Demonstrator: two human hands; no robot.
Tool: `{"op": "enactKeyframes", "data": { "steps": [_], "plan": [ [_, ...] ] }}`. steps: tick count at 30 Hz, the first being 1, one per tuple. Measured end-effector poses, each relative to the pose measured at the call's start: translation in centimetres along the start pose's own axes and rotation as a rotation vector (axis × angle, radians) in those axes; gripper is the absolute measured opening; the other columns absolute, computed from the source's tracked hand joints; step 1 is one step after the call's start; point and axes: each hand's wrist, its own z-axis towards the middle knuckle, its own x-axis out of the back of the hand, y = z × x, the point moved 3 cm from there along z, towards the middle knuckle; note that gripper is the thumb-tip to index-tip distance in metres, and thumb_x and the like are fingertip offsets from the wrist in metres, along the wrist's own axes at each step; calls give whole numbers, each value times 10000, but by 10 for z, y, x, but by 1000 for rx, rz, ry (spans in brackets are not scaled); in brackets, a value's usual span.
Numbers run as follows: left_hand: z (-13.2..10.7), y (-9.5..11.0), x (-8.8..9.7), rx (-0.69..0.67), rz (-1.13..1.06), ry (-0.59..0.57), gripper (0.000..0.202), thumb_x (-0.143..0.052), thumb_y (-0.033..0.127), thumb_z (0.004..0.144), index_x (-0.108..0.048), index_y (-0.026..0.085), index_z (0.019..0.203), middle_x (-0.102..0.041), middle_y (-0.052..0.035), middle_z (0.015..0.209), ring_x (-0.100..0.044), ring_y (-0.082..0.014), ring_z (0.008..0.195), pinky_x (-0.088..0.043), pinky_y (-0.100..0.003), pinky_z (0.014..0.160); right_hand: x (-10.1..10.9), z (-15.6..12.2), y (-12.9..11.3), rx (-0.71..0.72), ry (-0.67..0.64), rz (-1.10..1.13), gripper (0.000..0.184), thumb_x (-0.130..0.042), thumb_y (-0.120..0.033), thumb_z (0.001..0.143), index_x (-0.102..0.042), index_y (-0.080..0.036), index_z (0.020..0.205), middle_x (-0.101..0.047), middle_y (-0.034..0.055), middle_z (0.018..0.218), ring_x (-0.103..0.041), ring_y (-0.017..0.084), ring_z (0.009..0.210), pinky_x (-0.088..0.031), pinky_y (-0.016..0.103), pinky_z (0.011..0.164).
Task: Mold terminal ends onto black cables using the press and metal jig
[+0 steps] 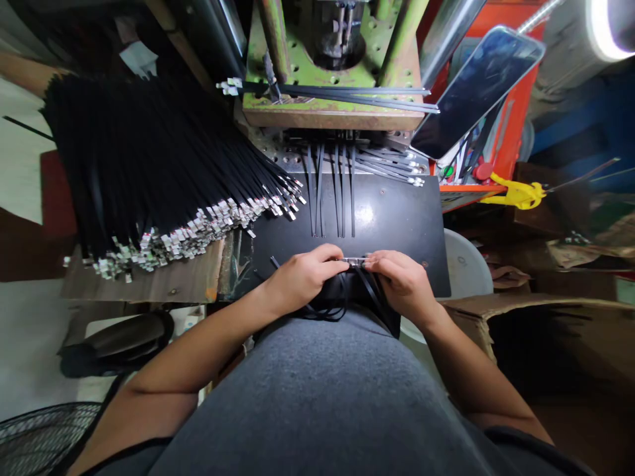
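Observation:
My left hand (311, 274) and my right hand (399, 277) are close together above the front part of a black board (397, 218). Thumbs and fingers of both pinch the two sides of a short row of silver connectors (355, 262). Black flat cables (367, 285) hang from this row toward my lap, partly hidden by the hands. Beyond the hands, several cable ends (342, 198) stick out from under the green press (332, 118) and lie across the board. More cables with silver connectors (391, 165) lie to their right.
A large heap of black cables (149, 165) with silver ends covers the wooden table at left. A few cables (337, 96) rest across the press ledge. At right are a phone (481, 86), an orange-red bin (518, 125), a yellow tool (518, 193) and a cardboard box (546, 301).

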Motion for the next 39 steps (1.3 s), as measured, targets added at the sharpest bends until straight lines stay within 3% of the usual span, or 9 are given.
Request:
{"op": "enactKeyframes", "data": {
  "steps": [7, 12, 15, 19, 24, 28, 31, 35, 39],
  "plan": [
    [-16, -21, -1, 15, -187, 280, 247, -569, 70, 887, -731, 185, 1034, -756, -42, 990, -698, -179, 1070, -603, -357, 954, -3, 2, -6, 181, -46, -128, 199, -513, -92, 929, -693, -178, 920, -746, 75, 943, -688, 208, 951, -558, 375, 847],
    [-16, -17, -2, -53, -72, 251, 208, -560, 105, 899, -726, 168, 1009, -757, -58, 1012, -717, -164, 1009, -623, -311, 883, 0, 1, -4, 164, -84, -135, 183, -525, -96, 927, -686, -166, 875, -741, 83, 936, -678, 221, 975, -548, 384, 855],
    [-12, -15, 0, -75, 32, 174, 205, -560, 135, 907, -729, 173, 1017, -752, -56, 1027, -724, -162, 971, -621, -293, 853, 13, 13, 9, 48, -256, 35, 193, -526, -109, 928, -703, -186, 924, -745, 49, 933, -698, 170, 902, -563, 308, 797],
    [-9, -17, -1, -68, 51, 162, 209, -553, 147, 916, -732, 165, 1023, -748, -56, 998, -725, -154, 898, -622, -288, 808, 10, 73, 19, -59, -421, 79, 148, -612, -117, 875, -721, -197, 934, -740, 5, 866, -684, 132, 758, -533, 245, 708],
    [-17, -18, 2, -89, 65, 194, 236, -546, 140, 938, -700, 162, 1116, -703, -84, 1004, -674, -173, 963, -600, -328, 834, -57, 180, 7, -158, -365, -213, 201, -631, -290, 896, -677, -100, 946, -676, 74, 968, -654, 156, 887, -508, 263, 808],
    [-26, -21, 13, -32, 151, 263, 239, -575, 127, 914, -696, 152, 1119, -624, -95, 939, -616, -185, 912, -575, -358, 805, -78, 193, -6, -166, -446, -299, 220, -541, -263, 929, -610, -74, 840, -641, 73, 879, -649, 145, 864, -482, 237, 783],
    [-27, -25, 17, -19, 95, 255, 284, -546, 99, 919, -671, 175, 1162, -632, -86, 973, -624, -169, 927, -576, -335, 816, -46, 144, 3, -106, -399, -388, 29, -576, -121, 862, -603, -114, 854, -637, 77, 839, -617, 155, 752, -480, 250, 685],
    [-23, -29, 10, -63, -73, 252, 274, -540, 68, 899, -679, 190, 1101, -708, -62, 1035, -675, -165, 1018, -589, -344, 902, 41, 56, 52, -185, -224, -589, 207, -540, -85, 828, -658, -139, 990, -657, 120, 852, -607, 227, 761, -467, 341, 650],
    [-22, -32, 2, -19, -230, 266, 233, -543, 28, 856, -702, 164, 958, -753, -39, 951, -707, -158, 1034, -601, -311, 930, 127, 3, 66, -307, 200, -712, 357, -387, -191, 954, -742, -148, 961, -666, 211, 881, -643, 319, 950, -452, 479, 734]
  ]
}}
